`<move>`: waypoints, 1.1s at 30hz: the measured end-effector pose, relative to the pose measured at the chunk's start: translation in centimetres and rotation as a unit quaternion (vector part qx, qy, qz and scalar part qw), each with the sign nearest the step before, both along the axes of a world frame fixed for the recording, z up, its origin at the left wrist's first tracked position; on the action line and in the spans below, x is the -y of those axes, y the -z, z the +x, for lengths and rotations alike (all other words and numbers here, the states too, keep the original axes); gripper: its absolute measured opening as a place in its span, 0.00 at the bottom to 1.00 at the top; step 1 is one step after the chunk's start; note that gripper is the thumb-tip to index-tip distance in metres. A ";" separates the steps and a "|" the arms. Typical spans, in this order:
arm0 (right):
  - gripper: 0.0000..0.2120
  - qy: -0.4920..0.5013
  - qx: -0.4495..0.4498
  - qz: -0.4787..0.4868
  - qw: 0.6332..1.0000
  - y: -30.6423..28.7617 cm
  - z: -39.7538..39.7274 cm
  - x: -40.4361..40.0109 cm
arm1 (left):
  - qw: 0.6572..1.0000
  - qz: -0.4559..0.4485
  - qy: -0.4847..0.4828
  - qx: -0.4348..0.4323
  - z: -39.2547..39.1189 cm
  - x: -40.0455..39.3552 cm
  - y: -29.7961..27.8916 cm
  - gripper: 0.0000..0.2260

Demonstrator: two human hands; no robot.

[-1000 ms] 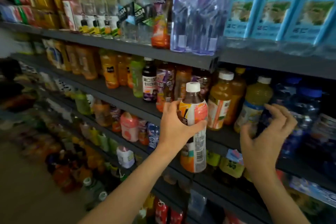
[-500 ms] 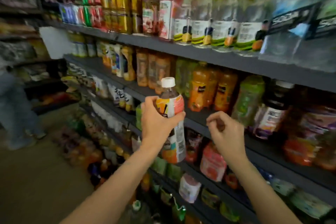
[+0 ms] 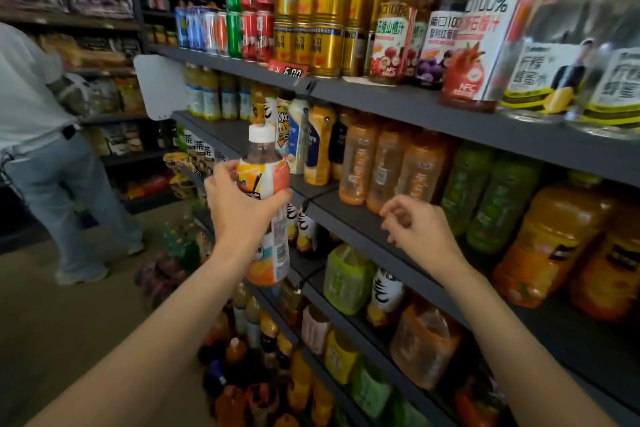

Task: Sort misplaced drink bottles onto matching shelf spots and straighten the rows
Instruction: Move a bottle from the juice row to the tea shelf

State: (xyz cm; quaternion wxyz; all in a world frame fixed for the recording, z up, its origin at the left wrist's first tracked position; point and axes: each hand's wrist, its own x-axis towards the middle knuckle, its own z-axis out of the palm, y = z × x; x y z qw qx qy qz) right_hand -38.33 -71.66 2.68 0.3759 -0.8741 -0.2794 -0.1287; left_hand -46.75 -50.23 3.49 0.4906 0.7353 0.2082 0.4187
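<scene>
Bystander (image 3: 45,135) in pale trousers, now close at the far left, was only a blur half a second ago. Left hand (image 3: 242,208) still grips the white-capped bottle (image 3: 265,191) around its orange label, just left of the middle shelf (image 3: 346,215); the bottle stands upright, long axis vertical, cap up. Right hand (image 3: 420,232), fingers loosely curled and holding nothing, remains at that shelf's front edge, below the orange bottles (image 3: 391,166).
</scene>
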 end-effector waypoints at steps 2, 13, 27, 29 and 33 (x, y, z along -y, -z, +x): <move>0.06 -0.012 -0.011 -0.007 1.000 -0.3 1.6 -2.2 | 1.000 0.006 0.014 0.004 1.8 -1.6 -0.3 0.28; 0.34 -0.077 -0.182 -0.064 0.978 0.7 7.0 -14.0 | 0.977 0.049 0.205 0.024 12.9 -8.4 0.3 0.30; 0.27 0.142 -0.162 0.057 0.975 4.2 9.7 -26.0 | 0.890 0.040 0.453 -0.025 20.3 -17.7 2.5 0.37; 0.28 0.137 -0.167 0.069 0.974 4.9 9.6 -26.5 | 0.856 0.051 0.512 -0.042 20.2 -18.8 3.6 0.38; 0.28 0.150 -0.149 0.061 0.975 5.4 9.5 -26.6 | 0.849 0.048 0.526 -0.025 20.3 -20.7 5.0 0.41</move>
